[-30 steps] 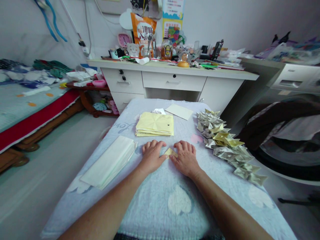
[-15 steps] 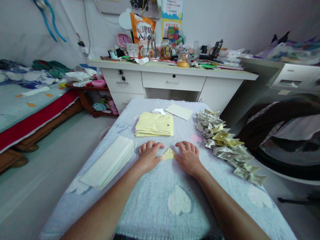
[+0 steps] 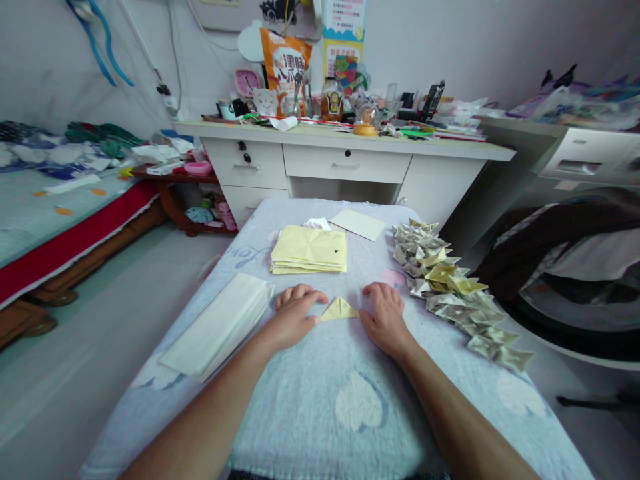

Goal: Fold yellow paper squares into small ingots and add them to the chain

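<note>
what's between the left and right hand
In the head view, a small folded yellow paper lies between the left hand and right hand.

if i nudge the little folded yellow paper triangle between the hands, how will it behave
The folded paper triangle is probably very light, being small and made of paper, so it should move easily. Its visible crease suggests it's stiffer than a loose sheet. Lying low on the cloth, it seems unlikely to roll or tip.

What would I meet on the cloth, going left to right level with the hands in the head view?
Stack of white sheets, left hand, small yellow folded triangle, right hand, row of folded paper pieces.
</note>
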Available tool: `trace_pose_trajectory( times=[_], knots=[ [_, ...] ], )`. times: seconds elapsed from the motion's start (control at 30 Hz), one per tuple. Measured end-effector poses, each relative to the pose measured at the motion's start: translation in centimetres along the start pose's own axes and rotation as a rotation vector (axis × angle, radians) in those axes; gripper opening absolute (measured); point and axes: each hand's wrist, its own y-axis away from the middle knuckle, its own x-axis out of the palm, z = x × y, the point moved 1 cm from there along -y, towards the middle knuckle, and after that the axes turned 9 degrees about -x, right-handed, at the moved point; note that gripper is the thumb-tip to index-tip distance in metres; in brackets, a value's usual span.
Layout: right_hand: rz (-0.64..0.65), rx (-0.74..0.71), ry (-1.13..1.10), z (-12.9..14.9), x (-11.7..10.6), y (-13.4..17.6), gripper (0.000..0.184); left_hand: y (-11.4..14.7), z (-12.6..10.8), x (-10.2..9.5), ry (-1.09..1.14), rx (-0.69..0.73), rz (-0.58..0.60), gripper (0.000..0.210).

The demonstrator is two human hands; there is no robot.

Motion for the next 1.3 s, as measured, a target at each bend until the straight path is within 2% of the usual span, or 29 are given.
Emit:
trace_pose_trajectory(
  times=[0.07, 0.23, 0.33, 0.43, 0.6, 0.67, 0.77, 0.8, 1.0, 1.1, 1.23, 1.3],
  knots=[
    [-0.026, -0.065, -0.06, 0.5, -0.2, 0.0, 0.03, 0.1, -0.1, -0.1, 0.029, 0.057, 0.019, 0.049],
    [0.042, -0.197, -0.199, 1.7, -0.2, 0.0, 0.031, 0.4, -1.2, 0.3, 0.237, 0.197, -0.002, 0.07],
    [0.068, -0.223, -0.233, 1.9, 0.0, 0.1, 0.032, 0.6, -1.9, 0.9, 0.285, 0.301, -0.042, 0.069],
    [0.107, -0.249, -0.27, 1.9, 0.0, 0.1, 0.036, 0.5, -2.0, 1.4, 0.267, 0.325, -0.055, 0.063],
    [0.122, -0.275, -0.335, 2.1, -0.3, 0.3, 0.065, 0.2, -1.8, 1.4, 0.297, 0.262, -0.04, 0.055],
    [0.104, -0.249, -0.356, 2.2, -0.3, 0.3, 0.056, 0.1, -2.0, 1.3, 0.345, 0.232, -0.012, 0.052],
    [0.096, -0.202, -0.393, 2.2, -0.3, 0.0, 0.017, 0.2, -2.5, 1.0, 0.471, 0.182, 0.039, 0.046],
    [0.096, -0.193, -0.414, 2.2, -0.2, -0.1, 0.012, 0.2, -2.7, 0.9, 0.528, 0.167, 0.052, 0.043],
    [0.1, -0.154, -0.721, 1.5, 0.4, -0.3, 0.028, -0.1, -2.6, 0.9, 0.964, 0.084, 0.132, 0.029],
    [0.138, -0.129, -0.824, 1.4, 0.7, -0.3, 0.032, -0.2, -2.6, 1.2, 1.01, 0.051, 0.175, 0.019],
    [0.073, -0.085, -0.922, 1.6, 0.9, 0.0, 0.017, -0.1, -3.1, 1.3, 1.061, -0.028, 0.195, 0.02],
    [0.037, -0.095, -0.952, 1.8, 0.7, 0.2, 0.027, -0.1, -3.4, 1.3, 1.098, -0.062, 0.178, 0.02]
  ],
)
